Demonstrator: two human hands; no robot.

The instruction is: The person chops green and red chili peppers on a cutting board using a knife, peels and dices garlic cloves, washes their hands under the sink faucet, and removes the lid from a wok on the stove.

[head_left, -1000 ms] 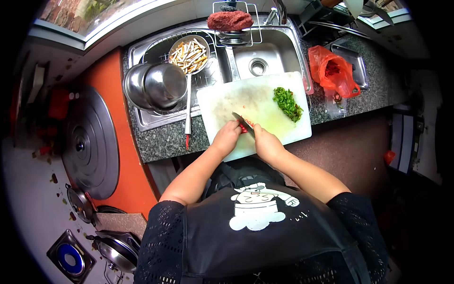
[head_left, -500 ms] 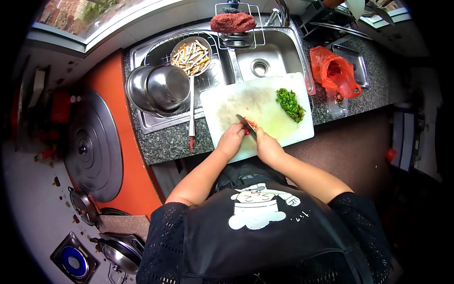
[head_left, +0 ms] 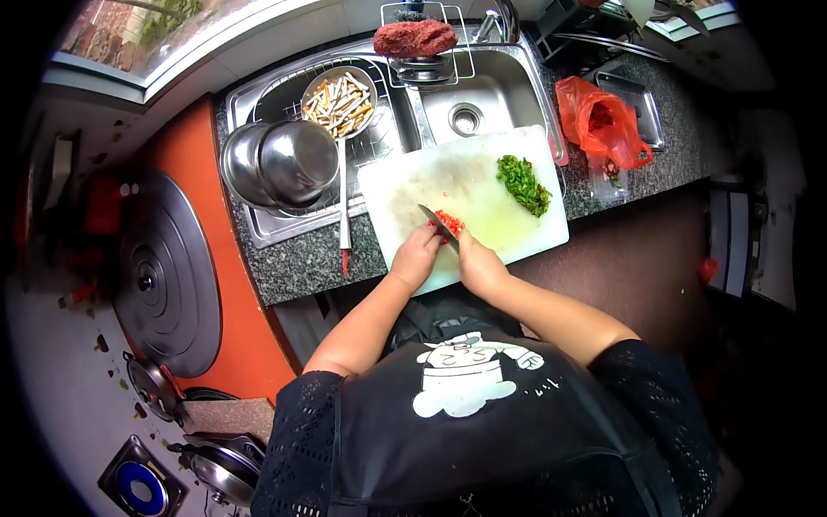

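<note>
From far off, I look down through the head camera at the fingers near the middle of the frame. The right hand [head_left: 481, 267] is closed around the handle of a knife [head_left: 440, 222]. Its dark blade slants up and to the left. The left hand [head_left: 415, 258] has bent fingers, with their tips close beside the blade (I cannot tell if they pinch anything). Small red bits [head_left: 450, 220] lie by the blade, in the middle of the frame.

All this is on a white cutting board [head_left: 405, 194]. A pile of chopped green bits [head_left: 524, 185] lies on its right side. Past the board, to the upper left, I see a pan [head_left: 343, 202] full of pale and brown strips [head_left: 338, 102], and shiny metal bowls [head_left: 297, 164] beside it. The sink [head_left: 495, 95] is at the top middle. An orange-red bag [head_left: 599, 121] sits at the upper right, next to a metal tray [head_left: 648, 108].
</note>
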